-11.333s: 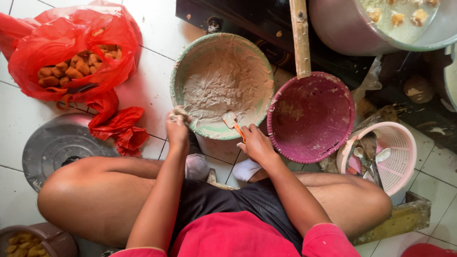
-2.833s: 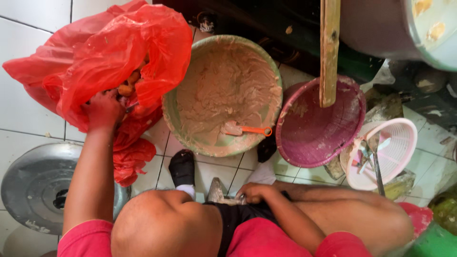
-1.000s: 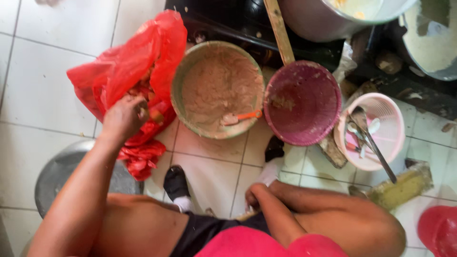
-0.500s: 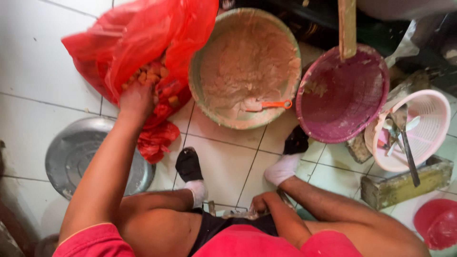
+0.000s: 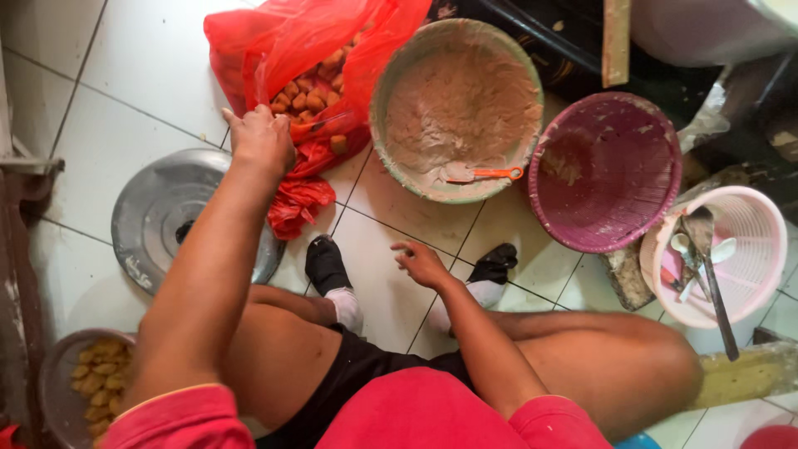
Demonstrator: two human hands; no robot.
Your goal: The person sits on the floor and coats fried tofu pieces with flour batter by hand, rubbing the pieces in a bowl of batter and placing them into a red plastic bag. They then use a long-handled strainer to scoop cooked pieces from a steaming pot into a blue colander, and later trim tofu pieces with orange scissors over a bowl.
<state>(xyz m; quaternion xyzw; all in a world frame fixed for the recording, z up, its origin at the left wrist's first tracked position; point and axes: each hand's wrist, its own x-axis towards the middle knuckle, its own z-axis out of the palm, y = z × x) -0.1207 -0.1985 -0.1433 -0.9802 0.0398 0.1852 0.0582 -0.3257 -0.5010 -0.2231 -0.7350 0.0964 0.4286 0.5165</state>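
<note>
Red plastic bag (image 5: 307, 58) of brown fried pieces lies on white tiled floor (image 5: 125, 75), touching green bowl (image 5: 455, 108) of pale paste. Left hand (image 5: 262, 137) at bag mouth, fingers curled; whether pinching anything, cannot tell. Right hand (image 5: 421, 262) empty, fingers loosely spread above tile, between black-socked feet. Metal lid (image 5: 158, 216) just beside left forearm.

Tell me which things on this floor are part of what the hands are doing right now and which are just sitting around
In use:
left hand at the red plastic bag
brown fried pieces inside the bag
right hand, open, above the tiles, holding nothing

Lying about:
bowl of paste with orange spatula
purple basket
pink basket of utensils
metal lid
</note>
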